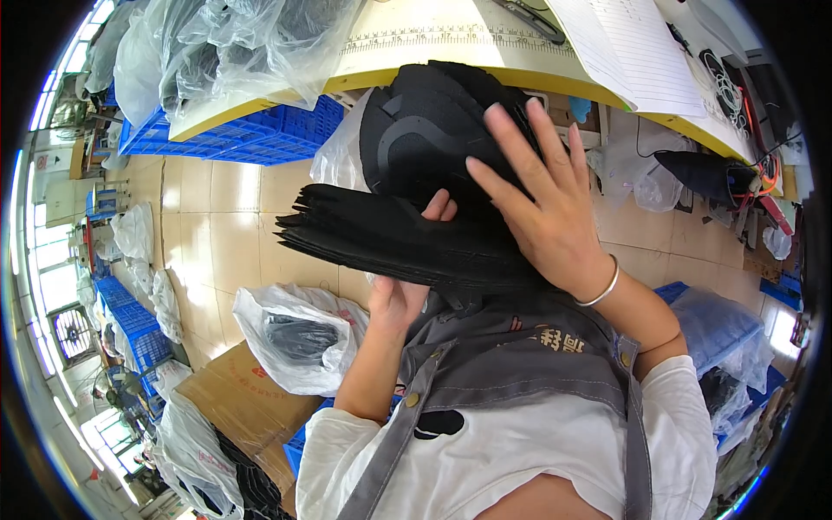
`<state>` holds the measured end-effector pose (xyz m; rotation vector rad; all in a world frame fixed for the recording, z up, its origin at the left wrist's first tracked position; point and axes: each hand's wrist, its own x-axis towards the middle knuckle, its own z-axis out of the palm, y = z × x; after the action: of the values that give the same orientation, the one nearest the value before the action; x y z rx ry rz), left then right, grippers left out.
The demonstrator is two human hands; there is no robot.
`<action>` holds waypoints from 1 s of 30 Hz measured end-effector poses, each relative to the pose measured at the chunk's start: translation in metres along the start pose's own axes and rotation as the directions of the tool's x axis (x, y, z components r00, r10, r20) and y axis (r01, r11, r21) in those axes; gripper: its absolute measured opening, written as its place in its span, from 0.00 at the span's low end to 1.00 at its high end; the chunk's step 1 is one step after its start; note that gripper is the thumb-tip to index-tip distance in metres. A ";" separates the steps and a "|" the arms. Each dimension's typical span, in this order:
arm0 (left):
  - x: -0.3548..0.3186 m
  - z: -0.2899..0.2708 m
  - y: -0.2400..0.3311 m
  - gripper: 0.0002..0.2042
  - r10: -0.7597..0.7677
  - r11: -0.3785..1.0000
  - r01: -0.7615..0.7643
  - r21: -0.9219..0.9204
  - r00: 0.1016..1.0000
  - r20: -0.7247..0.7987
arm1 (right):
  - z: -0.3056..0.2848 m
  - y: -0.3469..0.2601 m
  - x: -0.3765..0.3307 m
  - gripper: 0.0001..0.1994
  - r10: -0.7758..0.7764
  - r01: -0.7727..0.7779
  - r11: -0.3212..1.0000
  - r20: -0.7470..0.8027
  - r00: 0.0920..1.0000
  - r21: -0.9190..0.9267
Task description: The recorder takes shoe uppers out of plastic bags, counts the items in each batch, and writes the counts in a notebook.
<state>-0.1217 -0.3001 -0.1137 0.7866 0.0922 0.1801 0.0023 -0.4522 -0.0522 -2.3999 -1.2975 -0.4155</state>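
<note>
A thick stack of black, flat cut-out pieces (407,234) is in front of my chest, bent so that its layered edges fan out toward the left. Its upper part stands against the table edge and shows a dark grey curved band. What the pieces are made for, I cannot tell. From below, my left hand (400,299) grips the stack, its fingertips showing through the fold between the two parts. My right hand (546,204) lies over the right side of the stack with its fingers spread and stretched out. A bracelet is on that wrist.
Across the top runs a white table (433,43) with a yellow edge and a ruler scale, bearing plastic bags (251,52) and a lined notebook (641,52). Below it is a blue crate (251,134). A bag of black pieces (299,334) and a cardboard box (238,399) stand at lower left.
</note>
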 end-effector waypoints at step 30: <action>-0.020 0.014 0.001 0.24 0.099 0.936 0.055 0.348 0.907 -0.410 | 0.014 -0.008 -0.006 0.22 -0.184 -0.009 0.712 0.198 0.963 0.702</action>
<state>-0.1393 -0.3136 -0.1028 1.0992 0.5408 0.3619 -0.0071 -0.4462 -0.0654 -1.7662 -1.3572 0.3459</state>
